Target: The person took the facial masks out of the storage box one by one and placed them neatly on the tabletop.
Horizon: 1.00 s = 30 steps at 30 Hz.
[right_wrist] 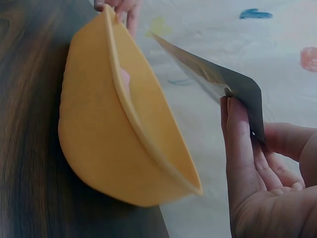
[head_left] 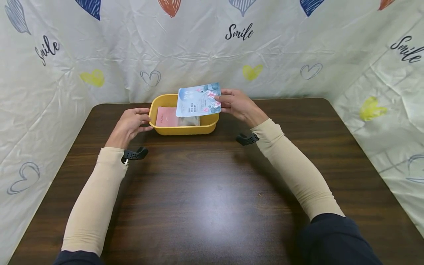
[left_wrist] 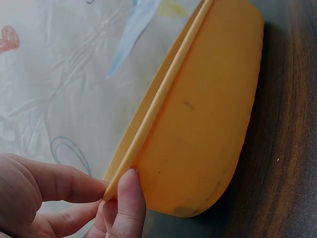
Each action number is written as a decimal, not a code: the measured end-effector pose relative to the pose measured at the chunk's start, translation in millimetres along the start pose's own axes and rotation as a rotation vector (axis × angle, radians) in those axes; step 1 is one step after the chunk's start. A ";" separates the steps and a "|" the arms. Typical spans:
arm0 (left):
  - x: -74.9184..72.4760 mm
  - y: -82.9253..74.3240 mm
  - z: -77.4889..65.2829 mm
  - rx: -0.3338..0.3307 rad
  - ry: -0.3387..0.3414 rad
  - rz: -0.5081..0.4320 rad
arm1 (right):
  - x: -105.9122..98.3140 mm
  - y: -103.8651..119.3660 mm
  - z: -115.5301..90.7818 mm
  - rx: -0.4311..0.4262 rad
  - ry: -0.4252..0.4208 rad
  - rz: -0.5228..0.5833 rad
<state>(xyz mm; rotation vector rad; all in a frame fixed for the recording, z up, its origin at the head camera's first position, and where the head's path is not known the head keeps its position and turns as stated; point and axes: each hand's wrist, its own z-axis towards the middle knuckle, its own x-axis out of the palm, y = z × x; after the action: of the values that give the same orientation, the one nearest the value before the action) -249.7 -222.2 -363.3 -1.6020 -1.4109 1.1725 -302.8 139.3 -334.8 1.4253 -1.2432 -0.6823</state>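
My right hand (head_left: 243, 105) pinches the right edge of a flat, light blue sheet mask packet (head_left: 197, 101) with pink flowers. The packet is tilted above a yellow plastic basket (head_left: 185, 130); its dark underside (right_wrist: 233, 82) shows in the right wrist view. At the basket's left end, my left hand (head_left: 129, 125) holds the rim between thumb and fingers, seen close up in the left wrist view (left_wrist: 121, 203). Inside the basket lie a pink packet (head_left: 166, 116) and a pale, greyish packet (head_left: 188, 121), partly hidden beneath the raised one.
The basket stands at the back edge of a dark brown wooden table (head_left: 198, 184). Behind it hangs a white cloth (head_left: 198, 48) printed with hearts and "Smile". Black straps (head_left: 135, 154) are worn on both wrists.
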 end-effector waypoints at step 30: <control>-0.1 2.0 2.7 0.015 0.007 -0.001 | -81.1 3.3 -24.9 -0.021 -0.023 0.116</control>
<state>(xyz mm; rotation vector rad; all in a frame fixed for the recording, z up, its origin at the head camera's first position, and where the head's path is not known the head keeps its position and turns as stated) -251.5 -222.8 -366.0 -1.5934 -1.3958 1.1729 -305.0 223.8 -342.7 1.3206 -1.3219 -0.6330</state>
